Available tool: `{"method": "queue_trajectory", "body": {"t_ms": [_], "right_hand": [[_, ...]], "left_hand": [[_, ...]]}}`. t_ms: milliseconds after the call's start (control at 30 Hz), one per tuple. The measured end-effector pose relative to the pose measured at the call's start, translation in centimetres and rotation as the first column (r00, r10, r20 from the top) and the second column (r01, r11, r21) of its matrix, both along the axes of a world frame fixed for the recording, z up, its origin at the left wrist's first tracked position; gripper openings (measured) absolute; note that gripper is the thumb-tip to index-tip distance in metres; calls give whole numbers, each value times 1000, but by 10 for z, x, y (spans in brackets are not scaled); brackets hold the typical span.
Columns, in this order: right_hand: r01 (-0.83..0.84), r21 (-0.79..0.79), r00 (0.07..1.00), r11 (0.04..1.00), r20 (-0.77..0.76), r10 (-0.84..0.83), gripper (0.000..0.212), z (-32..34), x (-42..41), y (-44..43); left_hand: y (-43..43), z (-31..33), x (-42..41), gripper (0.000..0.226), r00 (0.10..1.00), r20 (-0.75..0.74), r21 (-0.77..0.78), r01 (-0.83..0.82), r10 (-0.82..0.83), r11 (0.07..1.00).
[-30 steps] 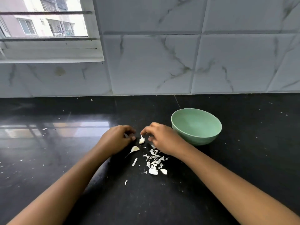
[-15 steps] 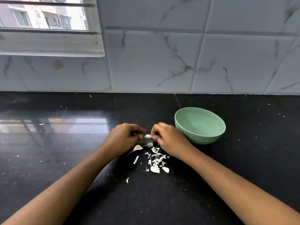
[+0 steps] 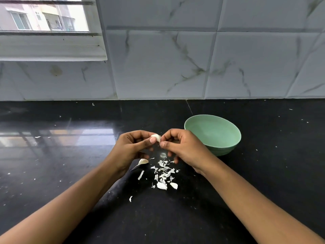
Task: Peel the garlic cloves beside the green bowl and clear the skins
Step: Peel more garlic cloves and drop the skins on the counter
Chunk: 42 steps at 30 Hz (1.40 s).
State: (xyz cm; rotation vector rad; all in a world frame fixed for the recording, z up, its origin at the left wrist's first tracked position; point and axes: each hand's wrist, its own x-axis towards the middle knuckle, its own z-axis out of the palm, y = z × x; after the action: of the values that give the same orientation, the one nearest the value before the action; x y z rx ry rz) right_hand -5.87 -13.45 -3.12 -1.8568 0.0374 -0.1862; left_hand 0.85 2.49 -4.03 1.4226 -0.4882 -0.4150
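A white garlic clove (image 3: 156,137) is held above the black counter between both hands. My left hand (image 3: 131,147) pinches it with thumb and fingers from the left. My right hand (image 3: 182,147) pinches its right end with thumb and forefinger. Below the hands lies a pile of torn white garlic skins (image 3: 164,175). A larger curled skin piece (image 3: 142,162) lies just under my left hand. The green bowl (image 3: 213,134) stands to the right of my right hand, and I see nothing in it.
The black counter (image 3: 70,173) is speckled with small white flakes. A loose skin scrap (image 3: 130,198) lies nearer to me. A marble-tiled wall (image 3: 193,67) rises behind the counter, with a window (image 3: 47,23) at the upper left.
Both hands have lifted the garlic clove off the counter and hold it higher, with the palms turned more towards me. The skins and the bowl have stayed put.
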Motion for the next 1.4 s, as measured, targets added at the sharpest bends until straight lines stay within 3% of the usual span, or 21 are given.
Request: {"method": "queue_trajectory", "body": {"t_ms": [367, 733, 967, 1100, 1267, 1400], "right_hand": [[73, -95, 993, 993, 99, -63, 4, 3, 0, -3], [41, -286, 999, 957, 38, -31, 9, 8, -4, -2], [-54, -151, 995, 987, -97, 40, 17, 11, -6, -3], [-22, -350, 993, 936, -115, -19, 16, 14, -8, -7], [-60, -300, 989, 952, -144, 17, 18, 20, -10, -11], [-39, -360, 992, 932, -123, -6, 16, 24, -12, -14]], "left_hand": [[-1, -1, -2, 18, 999, -37, 66, 12, -10, 998], [-3, -6, -2, 15, 990, -123, -39, 63, -67, 997], [-2, -4, -2, 12, 983, -116, -84, 135, -144, 987], [-3, -1, -3, 13, 988, -132, -86, 71, -82, 994], [-1, 3, 2, 4, 978, -208, -75, -47, 31, 996], [0, 3, 3, 7, 980, -196, -37, -33, 25, 999]]}}
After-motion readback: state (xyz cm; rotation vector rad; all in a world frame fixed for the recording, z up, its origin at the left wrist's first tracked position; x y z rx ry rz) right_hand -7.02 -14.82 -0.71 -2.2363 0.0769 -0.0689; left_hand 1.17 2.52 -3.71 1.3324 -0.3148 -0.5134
